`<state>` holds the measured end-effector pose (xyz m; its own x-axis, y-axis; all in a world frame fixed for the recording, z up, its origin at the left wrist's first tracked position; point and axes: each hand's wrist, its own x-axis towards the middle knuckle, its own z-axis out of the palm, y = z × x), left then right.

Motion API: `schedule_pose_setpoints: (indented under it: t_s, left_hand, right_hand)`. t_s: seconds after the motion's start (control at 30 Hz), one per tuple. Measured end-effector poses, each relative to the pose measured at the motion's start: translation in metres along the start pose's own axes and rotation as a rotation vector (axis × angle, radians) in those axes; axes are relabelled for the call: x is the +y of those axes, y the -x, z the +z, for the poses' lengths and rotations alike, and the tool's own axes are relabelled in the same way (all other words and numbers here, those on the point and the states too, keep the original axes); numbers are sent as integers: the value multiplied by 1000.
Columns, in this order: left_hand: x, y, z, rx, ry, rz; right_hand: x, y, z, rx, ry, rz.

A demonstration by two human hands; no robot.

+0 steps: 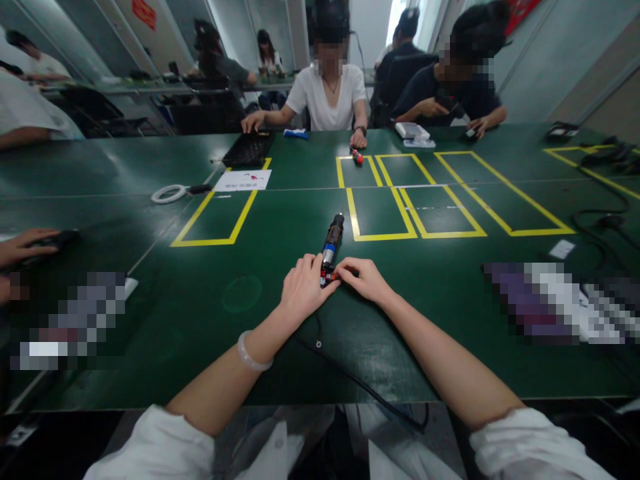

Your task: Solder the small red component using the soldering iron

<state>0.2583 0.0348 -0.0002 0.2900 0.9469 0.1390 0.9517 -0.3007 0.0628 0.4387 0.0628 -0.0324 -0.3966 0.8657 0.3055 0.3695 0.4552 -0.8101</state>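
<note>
A slim motor assembly [331, 241] lies on the green table, its dark tip pointing away from me. It has a brown section, a blue band and a silver barrel, and its inner parts are exposed. My left hand [303, 287] is closed on its near end, with the thumb against the small red and dark parts there. From the right, my right hand [364, 277] pinches a small orange-red piece at that same end; its exact shape is covered by my fingertips. A black cord [365, 385] runs from below my left hand toward the table's front edge, and a thin lead with a ring terminal [319, 344] lies nearby.
Yellow tape [385, 237] marks rectangles on the table [280, 360]. A red-and-black tool [357, 157], a black tray [249, 148], a paper sheet [243, 180] and a white cable coil [169, 194] lie farther off. Co-workers sit opposite; another person's hand [33, 245] rests at left.
</note>
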Motion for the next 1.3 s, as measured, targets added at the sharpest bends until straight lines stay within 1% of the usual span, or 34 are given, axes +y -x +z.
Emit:
schedule_pose_setpoints:
  t_s: [0.13, 0.3, 0.43, 0.53, 0.6, 0.7, 0.83, 0.97, 1.07, 1.17, 1.3]
  left_hand:
    - [2, 0, 1, 6, 11, -16]
    - [-2, -2, -2, -9, -3, -11]
    - [-14, -3, -4, -13, -41, 3]
    - [-29, -3, -6, -6, -71, -2]
    - [-43, -3, -7, -4, -92, -21]
    - [-71, -3, -9, -20, -125, -79]
    - [-118, 1, -15, -65, -157, -185]
    - [-166, 9, -25, -104, -192, -285]
    - [-197, 16, -34, -151, -217, -353]
    - [-220, 23, -41, -183, -268, -431]
    - [-244, 29, -45, -205, -370, -523]
  right_hand:
    - [1, 1, 2, 24, -53, 28]
    - [5, 2, 7, 11, -16, -27]
    - [6, 2, 7, 10, 27, -35]
    - [6, 2, 6, 0, 40, -35]
    - [7, 2, 6, -7, 41, -41]
    - [7, 2, 6, -4, 41, -49]
    - [6, 1, 6, -7, 41, -47]
    - [7, 1, 6, -13, 45, -40]
    - [8, 1, 6, -13, 45, -41]
    - [8, 1, 7, -9, 46, -42]
    - [7, 0, 7, -9, 44, -36]
